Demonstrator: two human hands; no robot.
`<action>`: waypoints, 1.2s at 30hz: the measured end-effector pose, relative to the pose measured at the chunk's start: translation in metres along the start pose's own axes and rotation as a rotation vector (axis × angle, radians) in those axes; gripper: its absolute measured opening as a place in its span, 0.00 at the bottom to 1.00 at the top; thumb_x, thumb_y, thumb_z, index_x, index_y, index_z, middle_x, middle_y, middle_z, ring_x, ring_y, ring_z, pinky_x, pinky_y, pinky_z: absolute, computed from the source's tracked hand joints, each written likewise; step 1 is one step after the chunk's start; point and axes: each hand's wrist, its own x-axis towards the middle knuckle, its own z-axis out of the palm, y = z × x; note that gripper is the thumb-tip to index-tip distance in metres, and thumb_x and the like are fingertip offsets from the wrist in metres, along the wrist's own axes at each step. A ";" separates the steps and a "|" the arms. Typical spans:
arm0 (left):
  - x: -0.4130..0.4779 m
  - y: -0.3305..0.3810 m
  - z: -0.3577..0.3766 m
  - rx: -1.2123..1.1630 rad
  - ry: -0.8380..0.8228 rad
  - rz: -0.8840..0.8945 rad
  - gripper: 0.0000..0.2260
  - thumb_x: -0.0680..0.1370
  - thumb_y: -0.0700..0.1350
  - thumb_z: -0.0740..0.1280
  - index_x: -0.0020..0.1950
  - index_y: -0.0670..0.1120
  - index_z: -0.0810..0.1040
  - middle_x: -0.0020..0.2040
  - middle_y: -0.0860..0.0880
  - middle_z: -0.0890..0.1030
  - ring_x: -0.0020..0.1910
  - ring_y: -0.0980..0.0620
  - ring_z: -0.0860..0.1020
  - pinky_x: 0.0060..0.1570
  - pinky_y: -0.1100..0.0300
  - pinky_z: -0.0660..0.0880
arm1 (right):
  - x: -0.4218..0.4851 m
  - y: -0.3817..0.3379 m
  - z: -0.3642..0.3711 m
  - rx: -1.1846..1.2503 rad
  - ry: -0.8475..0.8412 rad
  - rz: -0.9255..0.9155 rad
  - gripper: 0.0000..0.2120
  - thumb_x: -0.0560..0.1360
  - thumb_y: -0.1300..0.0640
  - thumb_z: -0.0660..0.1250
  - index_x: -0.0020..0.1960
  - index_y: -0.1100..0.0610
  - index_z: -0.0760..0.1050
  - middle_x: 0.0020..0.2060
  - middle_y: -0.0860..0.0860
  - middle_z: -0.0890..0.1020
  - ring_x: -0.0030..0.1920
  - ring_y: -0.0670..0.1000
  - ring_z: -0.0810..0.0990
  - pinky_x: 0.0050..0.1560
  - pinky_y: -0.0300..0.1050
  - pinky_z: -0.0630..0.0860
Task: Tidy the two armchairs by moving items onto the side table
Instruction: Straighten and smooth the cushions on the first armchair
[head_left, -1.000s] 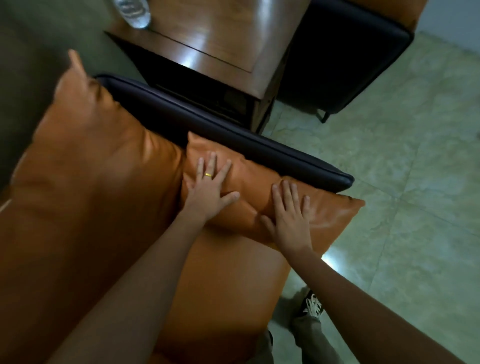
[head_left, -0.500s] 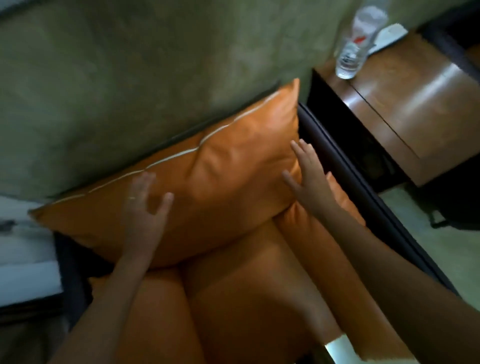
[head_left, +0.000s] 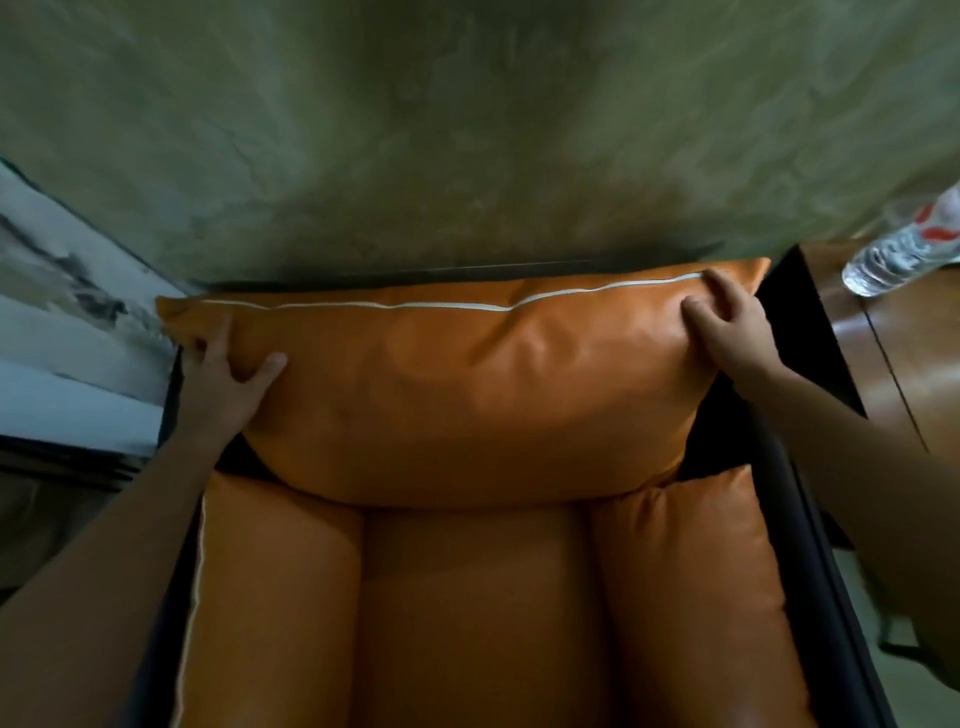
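Orange leather fills the view: the back cushion stands upright at the rear of the armchair, against the wall. Both hands are clamped on its upper corners, the left hand with thumb on the face and fingers round the edge, the right hand curled over the top seam. To seat it well, the person should probably pull both corners evenly and square it between the armrests. The table stands just beside the armchair's right arm, a water bottle on it. Half a second earlier the cushion sat tilted and the hands lay spread against it, not gripping.
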 end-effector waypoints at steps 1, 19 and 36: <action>0.007 -0.001 -0.001 -0.006 0.009 -0.011 0.43 0.72 0.72 0.67 0.80 0.62 0.49 0.81 0.44 0.58 0.76 0.38 0.65 0.71 0.39 0.68 | 0.002 0.001 0.001 0.006 0.009 0.009 0.26 0.78 0.50 0.69 0.75 0.52 0.70 0.71 0.57 0.75 0.72 0.55 0.72 0.74 0.48 0.66; 0.032 0.009 -0.015 -0.397 0.229 -0.072 0.25 0.85 0.41 0.55 0.81 0.55 0.58 0.80 0.47 0.62 0.73 0.47 0.68 0.69 0.50 0.71 | -0.012 -0.013 0.001 0.146 0.270 -0.005 0.33 0.70 0.66 0.58 0.73 0.50 0.74 0.58 0.45 0.80 0.53 0.28 0.76 0.47 0.19 0.67; -0.091 0.073 0.070 0.510 0.058 0.571 0.38 0.75 0.71 0.59 0.82 0.58 0.54 0.83 0.45 0.47 0.81 0.38 0.48 0.71 0.30 0.49 | -0.143 -0.046 0.093 -0.515 0.054 -0.557 0.37 0.76 0.35 0.59 0.81 0.49 0.57 0.82 0.57 0.49 0.81 0.63 0.44 0.77 0.66 0.41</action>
